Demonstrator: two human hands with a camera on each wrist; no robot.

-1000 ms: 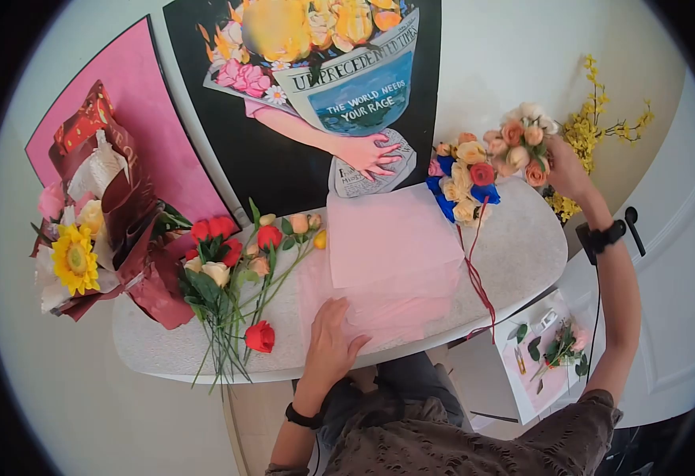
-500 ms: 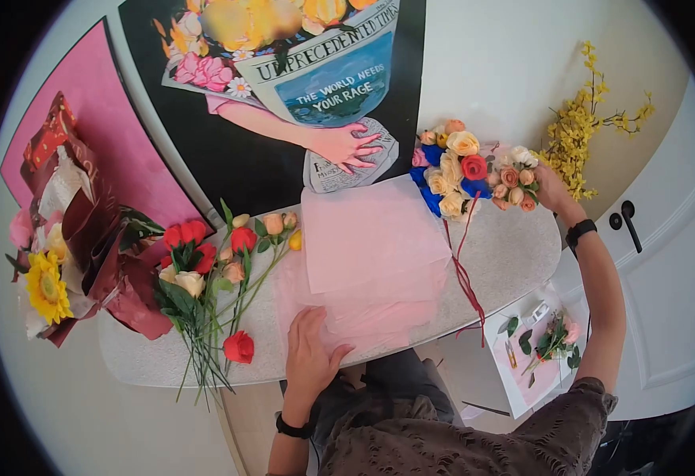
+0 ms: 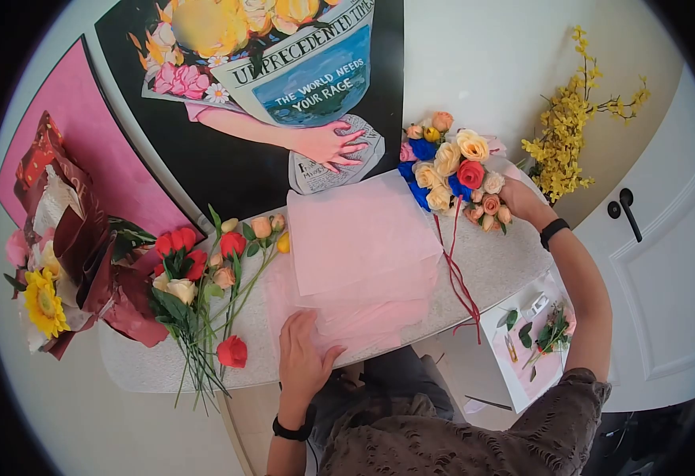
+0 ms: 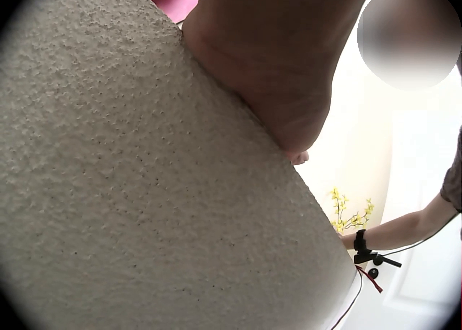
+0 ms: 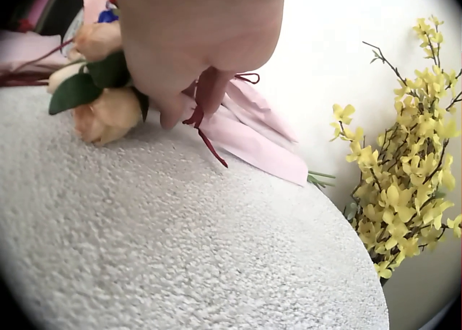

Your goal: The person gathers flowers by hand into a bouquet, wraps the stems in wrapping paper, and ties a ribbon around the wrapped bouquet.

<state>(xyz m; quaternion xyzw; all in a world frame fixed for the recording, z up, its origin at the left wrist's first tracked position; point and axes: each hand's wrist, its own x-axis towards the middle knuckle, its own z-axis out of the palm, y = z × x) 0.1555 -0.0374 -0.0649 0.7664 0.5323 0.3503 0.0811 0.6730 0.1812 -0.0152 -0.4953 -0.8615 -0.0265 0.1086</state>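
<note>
At the table's right end my right hand [image 3: 526, 198] grips a small bouquet of peach roses [image 3: 491, 205]. In the right wrist view its fingers curl round the stems, which are wrapped in pink paper [image 5: 253, 144] and tied with dark red ribbon [image 5: 211, 148]. The roses lie against a larger bunch of cream, blue and red flowers [image 3: 447, 159]. My left hand [image 3: 301, 361] rests with extended fingers on the near left edge of the pink wrapping sheets [image 3: 363, 246]. In the left wrist view the left hand [image 4: 267, 70] mostly hides behind the table edge.
Loose roses [image 3: 220, 278] with long stems lie left of the sheets. A maroon-wrapped bouquet [image 3: 86, 246] stands at the far left. Red ribbon ends [image 3: 460, 282] hang over the front edge. A lower white stand [image 3: 514, 381] holds cut flowers. Yellow blossom branches [image 3: 566, 151] rise behind the right end.
My right hand has brought the peach roses left and down onto the table beside the larger bunch. The left hand stays on the pink sheets. The head view has shifted to the right.
</note>
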